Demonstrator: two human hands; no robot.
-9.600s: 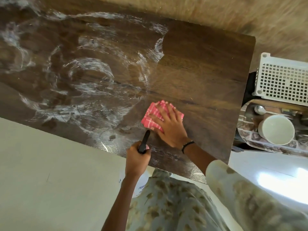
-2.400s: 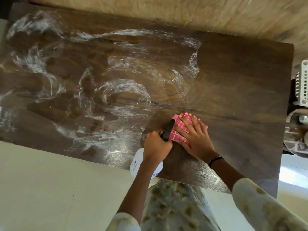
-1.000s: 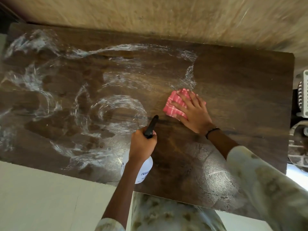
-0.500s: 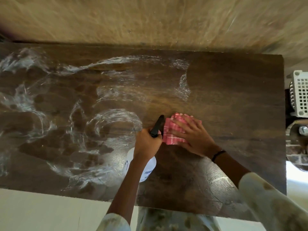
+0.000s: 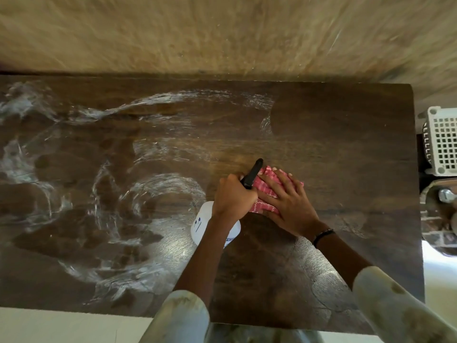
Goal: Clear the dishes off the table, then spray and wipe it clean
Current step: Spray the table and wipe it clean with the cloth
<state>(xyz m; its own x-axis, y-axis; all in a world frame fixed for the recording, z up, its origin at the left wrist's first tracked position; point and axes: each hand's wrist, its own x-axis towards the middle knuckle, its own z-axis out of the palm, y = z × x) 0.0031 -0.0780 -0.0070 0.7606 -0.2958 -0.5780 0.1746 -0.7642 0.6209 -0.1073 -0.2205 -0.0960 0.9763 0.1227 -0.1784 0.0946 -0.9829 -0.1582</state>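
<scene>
The dark wooden table (image 5: 346, 134) fills the view, its left half streaked with white spray smears. My left hand (image 5: 232, 198) grips a white spray bottle (image 5: 205, 224) by its black trigger head, holding it just above the table near the middle. My right hand (image 5: 289, 201) lies flat with spread fingers on a folded red checked cloth (image 5: 265, 188), pressing it on the table right beside the left hand. No dishes stand on the table.
A white plastic lattice basket (image 5: 442, 142) sits off the table's right edge. Below it is a tray (image 5: 425, 194) holding dishes, partly cut off by the frame. A tan wall (image 5: 222, 33) runs along the table's far edge. Pale floor shows at the near edge.
My right hand slid the cloth toward me and back over the table's middle right. The left hand with the bottle stayed close beside it. The camera view shifted slightly.
</scene>
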